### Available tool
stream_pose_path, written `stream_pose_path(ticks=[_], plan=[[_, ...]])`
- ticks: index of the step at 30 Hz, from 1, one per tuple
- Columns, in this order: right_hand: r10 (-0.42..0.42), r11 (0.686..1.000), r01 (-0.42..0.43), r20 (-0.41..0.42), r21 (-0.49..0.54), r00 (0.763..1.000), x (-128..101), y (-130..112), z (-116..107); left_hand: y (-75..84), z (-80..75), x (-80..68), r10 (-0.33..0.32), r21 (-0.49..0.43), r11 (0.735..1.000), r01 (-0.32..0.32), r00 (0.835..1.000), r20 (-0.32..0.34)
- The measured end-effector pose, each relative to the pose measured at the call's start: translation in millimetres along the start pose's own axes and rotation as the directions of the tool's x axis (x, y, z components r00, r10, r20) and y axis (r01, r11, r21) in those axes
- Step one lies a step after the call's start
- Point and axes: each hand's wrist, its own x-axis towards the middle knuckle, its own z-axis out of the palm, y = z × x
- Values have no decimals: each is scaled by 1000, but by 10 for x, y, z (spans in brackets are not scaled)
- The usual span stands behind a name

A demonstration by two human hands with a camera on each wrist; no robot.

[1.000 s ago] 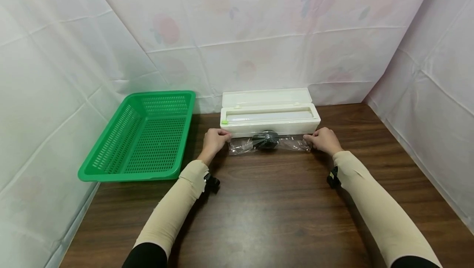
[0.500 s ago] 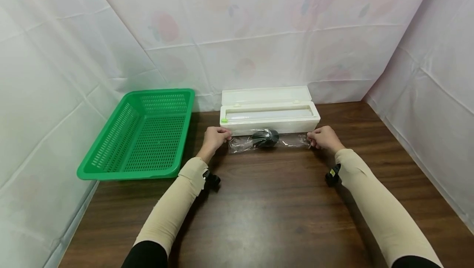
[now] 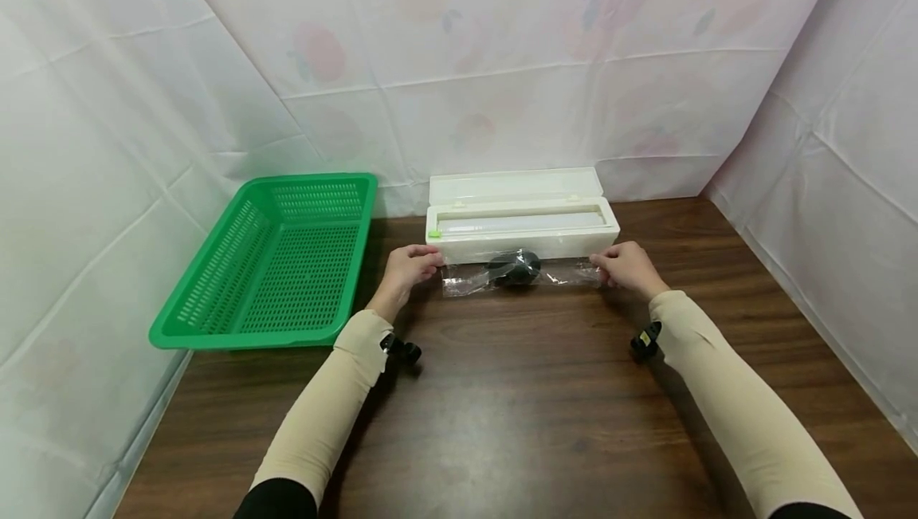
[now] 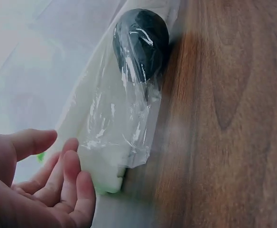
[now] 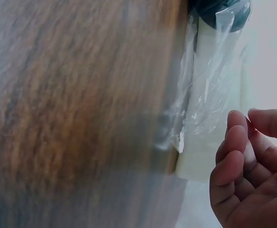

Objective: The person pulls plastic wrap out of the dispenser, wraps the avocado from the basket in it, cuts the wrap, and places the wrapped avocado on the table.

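Dark wood table (image 3: 516,391), white sheeted walls; head view: green basket (image 3: 276,264) at 10 o'clock, white film dispenser (image 3: 522,224) at 12, dark round object (image 3: 514,268) under cling film (image 3: 523,274) against its front; left hand (image 3: 407,270) and right hand (image 3: 625,265) at the film's ends. Left wrist view: left hand (image 4: 39,185) relaxed, fingers loose, off the film (image 4: 124,123). Right wrist view: right hand (image 5: 252,166) loosely curled, holding nothing, beside film (image 5: 209,90).

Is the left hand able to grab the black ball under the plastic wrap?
Probably yes. The left hand sits beside the wrap's end, fingers loose and empty. Only bare table lies between it and the black ball, though wrap covers the ball.
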Motion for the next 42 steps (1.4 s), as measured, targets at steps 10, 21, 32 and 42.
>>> stream_pose_path(ticks=[10,21,32,42], plan=[[-236,970,229,-85,-84,968,-81,-272,130,160,240,-201,352,342,874,-345,935,42],[-552,810,527,-29,-256,834,-123,-628,465,208,664,-283,498,504,580,-640,768,401],[-575,731,547,63,-408,816,-90,-689,656,219,835,-255,395,636,383,-670,741,543],[-546,720,517,82,-463,834,13,-688,691,206,878,-165,365,688,336,-643,762,535]])
